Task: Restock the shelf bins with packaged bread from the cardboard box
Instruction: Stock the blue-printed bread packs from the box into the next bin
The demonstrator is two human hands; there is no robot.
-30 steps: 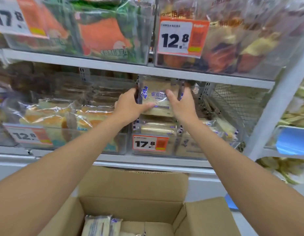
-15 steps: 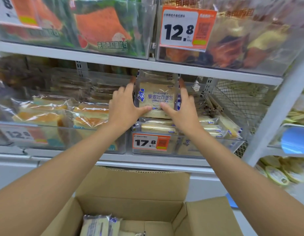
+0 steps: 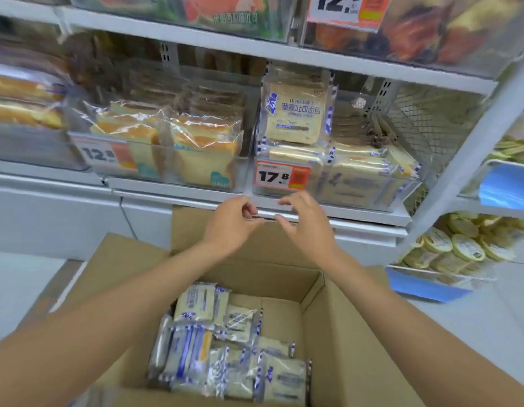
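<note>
Over the cardboard box [image 3: 337,333], left grip [image 3: 230,227] and right grip [image 3: 309,227] hang empty; bread packs [image 3: 202,302] look soft, light: hold the sides.

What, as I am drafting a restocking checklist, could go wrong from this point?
1. The upright blue-and-white bread pack stands on flat packs at the front of the clear plastic bin; neither hand touches it, so it might tip forward and fall out.
2. The wrapped packs in the brown cardboard box lie jumbled and overlapping; a hasty grab by the empty left hand or right hand could squash soft bread.
</note>
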